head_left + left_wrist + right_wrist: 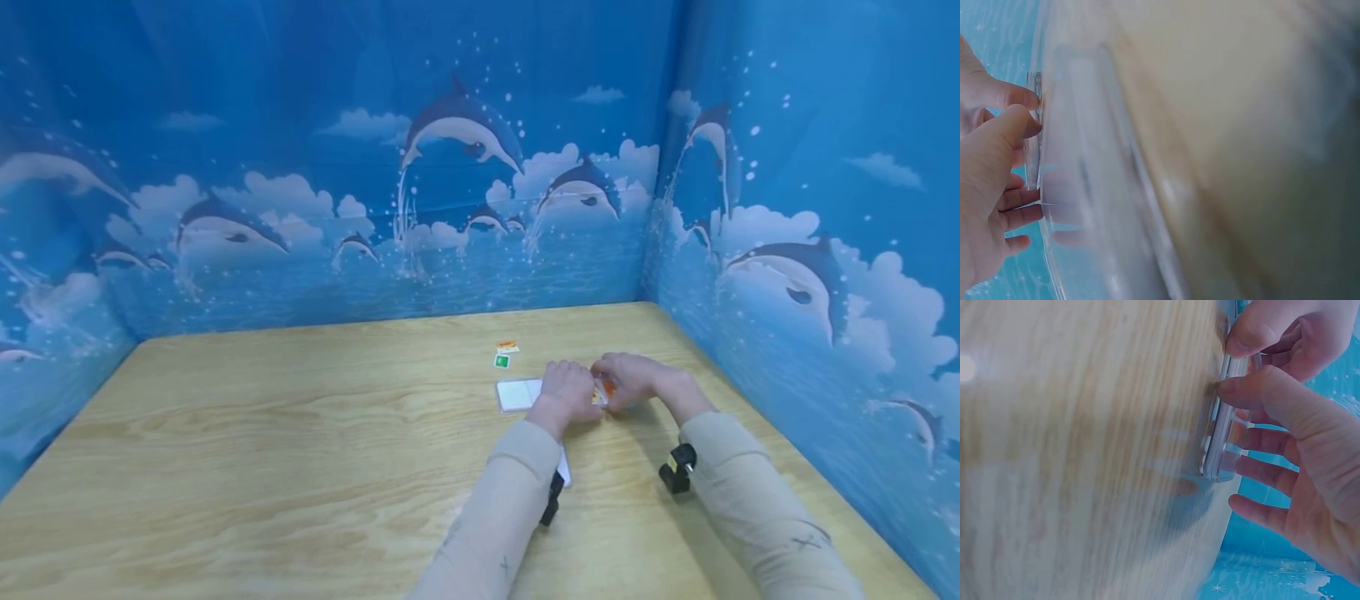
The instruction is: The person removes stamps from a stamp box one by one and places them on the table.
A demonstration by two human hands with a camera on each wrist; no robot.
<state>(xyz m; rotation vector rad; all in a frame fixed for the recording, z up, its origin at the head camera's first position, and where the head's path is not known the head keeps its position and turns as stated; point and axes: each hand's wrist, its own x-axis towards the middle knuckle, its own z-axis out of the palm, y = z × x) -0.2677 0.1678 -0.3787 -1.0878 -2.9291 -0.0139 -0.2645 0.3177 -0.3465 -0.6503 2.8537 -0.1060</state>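
Both hands meet over a thin clear plastic case (601,393) with an orange and yellow picture. My left hand (567,392) pinches its left part, and my right hand (633,379) holds the right side. In the right wrist view the case (1219,437) shows edge-on close above the table, right thumb on the near face and fingers behind. There the left hand (1294,331) grips its upper end, its thumb near the right one. The left wrist view also has the case (1034,140) between the fingers of both hands. Much of its face is hidden.
A clear case with a white insert (516,395) lies left of my hands. Another white case (564,467) is partly covered by the left forearm. Farther back on the wooden table (300,450) lie a small green picture (502,361) and an orange one (507,346).
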